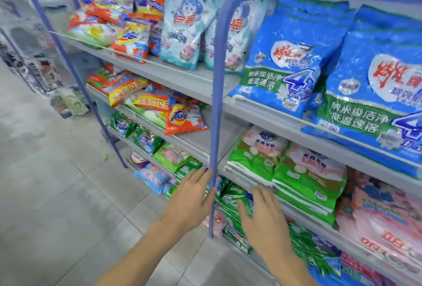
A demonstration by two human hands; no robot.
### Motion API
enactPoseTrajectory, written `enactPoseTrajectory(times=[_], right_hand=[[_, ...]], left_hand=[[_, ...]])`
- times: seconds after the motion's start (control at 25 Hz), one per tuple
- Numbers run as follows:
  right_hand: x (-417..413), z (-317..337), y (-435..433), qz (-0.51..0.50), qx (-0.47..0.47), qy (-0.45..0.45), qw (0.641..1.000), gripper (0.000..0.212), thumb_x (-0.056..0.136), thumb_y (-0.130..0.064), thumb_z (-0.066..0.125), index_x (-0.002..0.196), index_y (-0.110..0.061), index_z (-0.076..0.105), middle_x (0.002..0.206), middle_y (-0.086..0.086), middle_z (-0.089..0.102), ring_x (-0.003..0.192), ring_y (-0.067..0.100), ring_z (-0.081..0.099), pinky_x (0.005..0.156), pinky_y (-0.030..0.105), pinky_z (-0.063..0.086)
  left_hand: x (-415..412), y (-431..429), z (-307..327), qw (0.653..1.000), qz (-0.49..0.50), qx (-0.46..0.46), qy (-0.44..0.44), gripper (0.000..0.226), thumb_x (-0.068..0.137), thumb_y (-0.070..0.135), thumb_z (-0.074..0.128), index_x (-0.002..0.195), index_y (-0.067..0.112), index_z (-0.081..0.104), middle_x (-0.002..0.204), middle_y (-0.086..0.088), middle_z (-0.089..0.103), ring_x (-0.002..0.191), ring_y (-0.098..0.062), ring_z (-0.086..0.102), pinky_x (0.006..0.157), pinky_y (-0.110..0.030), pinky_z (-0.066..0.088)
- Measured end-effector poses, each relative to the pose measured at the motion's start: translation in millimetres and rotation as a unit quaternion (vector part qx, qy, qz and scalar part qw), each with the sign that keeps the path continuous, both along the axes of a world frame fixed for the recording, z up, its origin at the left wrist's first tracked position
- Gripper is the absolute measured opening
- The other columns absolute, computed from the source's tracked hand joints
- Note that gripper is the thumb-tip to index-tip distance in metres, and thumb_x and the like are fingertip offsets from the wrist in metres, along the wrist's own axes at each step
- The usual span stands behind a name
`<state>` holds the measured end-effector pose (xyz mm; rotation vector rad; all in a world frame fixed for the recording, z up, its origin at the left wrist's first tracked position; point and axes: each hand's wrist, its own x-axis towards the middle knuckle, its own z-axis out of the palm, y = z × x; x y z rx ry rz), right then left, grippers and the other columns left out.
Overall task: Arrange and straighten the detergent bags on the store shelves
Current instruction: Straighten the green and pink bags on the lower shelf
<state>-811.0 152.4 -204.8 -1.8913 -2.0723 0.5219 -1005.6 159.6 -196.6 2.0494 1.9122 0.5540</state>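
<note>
The left hand [191, 196] is hovering flat and empty right at the blue post [214, 114]; whether it is touching the post I cannot tell. The right hand [266, 219], also straight-fingered and holding nothing, is hovering over the dark green bags [233, 194] low down, just right of the post. Blue bags [290, 57] are leaning higher up, far right.

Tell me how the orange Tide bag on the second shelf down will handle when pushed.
The orange Tide bag looks floppy: its film is creased and it slumps. The glossy plastic should slide easily on the smooth grey shelf. Sitting at the front edge, it could slip off if nudged forward.
</note>
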Motion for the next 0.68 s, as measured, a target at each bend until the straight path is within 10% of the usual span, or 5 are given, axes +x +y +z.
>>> enactPoseTrajectory(times=[0.68], right_hand=[[-192.5, 90.1, 10.2, 0.021, 0.027, 0.169, 0.985, 0.051, 0.102, -0.057, 0.050, 0.144, -0.029, 0.049, 0.142, -0.010, 0.052, 0.141, 0.012, 0.042, 0.102, 0.028, 0.035]], left_hand=[[-181.0, -38.7, 82.5, 0.982, 0.096, 0.094, -0.132, 0.056, 0.104, 0.041, 0.051, 0.155, 0.022, 0.040, 0.161, 0.006, 0.038, 0.151, -0.012, 0.029, 0.125, -0.030, 0.022]])
